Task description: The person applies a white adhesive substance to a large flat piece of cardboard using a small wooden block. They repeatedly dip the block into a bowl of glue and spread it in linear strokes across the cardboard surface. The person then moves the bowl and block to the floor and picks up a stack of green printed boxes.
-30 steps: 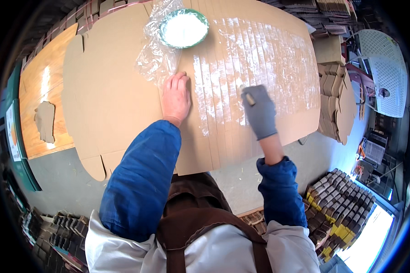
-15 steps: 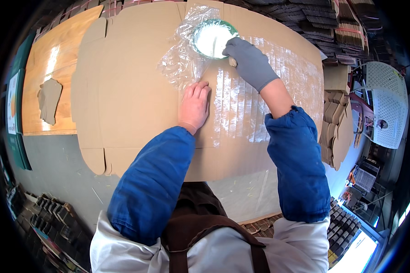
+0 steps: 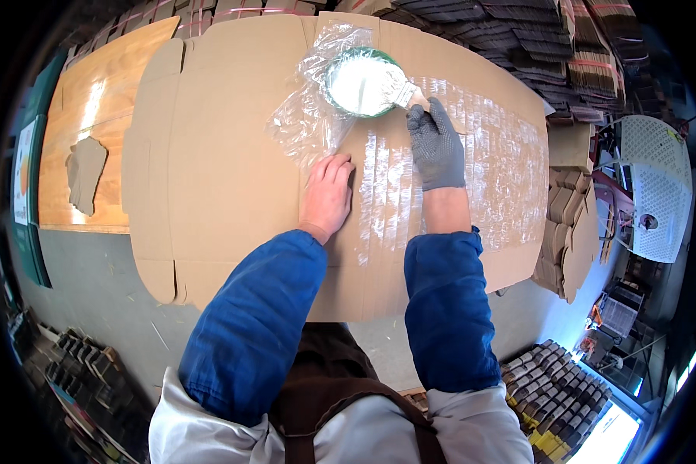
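Note:
A large flat sheet of cardboard (image 3: 224, 162) lies before me. My left hand (image 3: 327, 193), bare, rests on it with fingers stretched out, just below a crumpled clear plastic sheet (image 3: 303, 116). On that plastic stands a green-rimmed bowl (image 3: 384, 56) of glossy white paste (image 3: 358, 85). My right hand (image 3: 438, 151), in a grey dotted glove, is closed around the handle of a brush (image 3: 407, 94). White-coated bristles meet the bowl's right edge. Whitish wet streaks (image 3: 495, 155) run in rows over the cardboard's right part.
To the left is a wooden board (image 3: 108, 116) bearing a torn cardboard scrap (image 3: 87, 174). Stacked cardboard pieces (image 3: 568, 232) stand at the right, near a white perforated plastic panel (image 3: 657, 185). More bundled cardboard (image 3: 518, 39) is piled along the far side.
My right hand has drawn back toward me from over the bowl, bringing the white-coated brush to its right edge. My left hand stays in about the same place.

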`<state>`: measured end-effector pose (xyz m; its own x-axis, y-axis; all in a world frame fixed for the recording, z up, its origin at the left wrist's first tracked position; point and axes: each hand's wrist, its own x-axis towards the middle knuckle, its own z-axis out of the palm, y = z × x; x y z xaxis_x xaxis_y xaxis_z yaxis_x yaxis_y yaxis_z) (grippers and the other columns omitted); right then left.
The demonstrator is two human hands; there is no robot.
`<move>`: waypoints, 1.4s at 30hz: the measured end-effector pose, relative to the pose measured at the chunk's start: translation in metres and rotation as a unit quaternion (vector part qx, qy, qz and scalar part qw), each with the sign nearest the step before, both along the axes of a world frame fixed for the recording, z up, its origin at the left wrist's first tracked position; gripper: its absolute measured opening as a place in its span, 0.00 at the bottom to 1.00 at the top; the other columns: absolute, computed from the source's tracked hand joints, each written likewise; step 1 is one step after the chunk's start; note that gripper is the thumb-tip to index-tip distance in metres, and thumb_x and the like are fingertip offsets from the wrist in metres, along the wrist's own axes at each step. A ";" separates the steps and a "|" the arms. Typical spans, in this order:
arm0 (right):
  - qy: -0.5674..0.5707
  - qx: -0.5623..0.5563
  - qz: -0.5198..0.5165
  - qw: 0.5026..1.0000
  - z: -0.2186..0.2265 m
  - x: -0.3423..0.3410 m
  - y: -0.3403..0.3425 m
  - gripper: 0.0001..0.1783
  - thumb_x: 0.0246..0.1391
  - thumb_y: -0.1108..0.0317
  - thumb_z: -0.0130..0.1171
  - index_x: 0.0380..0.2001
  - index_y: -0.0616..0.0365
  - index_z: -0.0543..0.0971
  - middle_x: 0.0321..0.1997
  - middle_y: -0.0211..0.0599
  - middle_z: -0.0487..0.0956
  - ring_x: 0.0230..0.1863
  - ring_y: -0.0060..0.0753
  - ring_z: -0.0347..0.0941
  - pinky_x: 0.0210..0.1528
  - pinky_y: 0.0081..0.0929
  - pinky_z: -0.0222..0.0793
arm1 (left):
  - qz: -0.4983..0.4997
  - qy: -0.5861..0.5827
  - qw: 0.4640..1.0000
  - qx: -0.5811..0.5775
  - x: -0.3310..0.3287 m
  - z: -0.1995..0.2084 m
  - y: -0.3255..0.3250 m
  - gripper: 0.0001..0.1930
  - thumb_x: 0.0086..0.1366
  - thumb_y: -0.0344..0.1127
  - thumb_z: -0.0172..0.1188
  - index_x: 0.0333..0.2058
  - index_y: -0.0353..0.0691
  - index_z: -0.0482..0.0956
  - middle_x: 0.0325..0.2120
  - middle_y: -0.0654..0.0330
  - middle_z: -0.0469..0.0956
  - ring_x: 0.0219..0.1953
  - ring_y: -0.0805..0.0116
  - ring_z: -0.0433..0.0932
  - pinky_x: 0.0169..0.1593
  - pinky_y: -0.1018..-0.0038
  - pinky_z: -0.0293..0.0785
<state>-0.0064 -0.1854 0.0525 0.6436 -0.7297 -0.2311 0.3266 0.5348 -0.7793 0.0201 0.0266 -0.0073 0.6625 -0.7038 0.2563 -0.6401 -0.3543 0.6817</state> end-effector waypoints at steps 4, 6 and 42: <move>-0.141 0.224 0.023 0.964 -0.010 -0.011 0.004 0.12 0.65 0.72 0.56 0.47 0.69 0.75 0.42 0.44 0.75 0.41 0.34 0.75 0.45 0.27 0.79 | -0.006 0.010 1.000 0.005 -0.005 0.001 -0.001 0.21 0.53 0.21 0.58 0.48 0.36 0.73 0.53 0.55 0.72 0.59 0.51 0.67 0.66 0.59 0.61; -0.162 0.203 0.024 0.965 -0.008 -0.027 0.000 0.12 0.65 0.72 0.56 0.47 0.70 0.75 0.42 0.44 0.75 0.41 0.34 0.75 0.44 0.28 0.79 | -0.004 -0.003 1.000 -0.010 -0.003 -0.002 -0.007 0.21 0.54 0.21 0.57 0.48 0.37 0.73 0.53 0.54 0.72 0.59 0.51 0.67 0.65 0.59 0.61; 0.392 -0.608 0.159 0.671 0.061 -0.221 0.154 0.12 0.49 0.76 0.57 0.37 0.51 0.79 0.45 0.34 0.78 0.43 0.46 0.76 0.44 0.40 0.75 | -0.017 -0.085 0.996 0.026 -0.005 -0.015 -0.009 0.18 0.58 0.21 0.55 0.49 0.39 0.72 0.53 0.57 0.73 0.57 0.51 0.68 0.61 0.62 0.65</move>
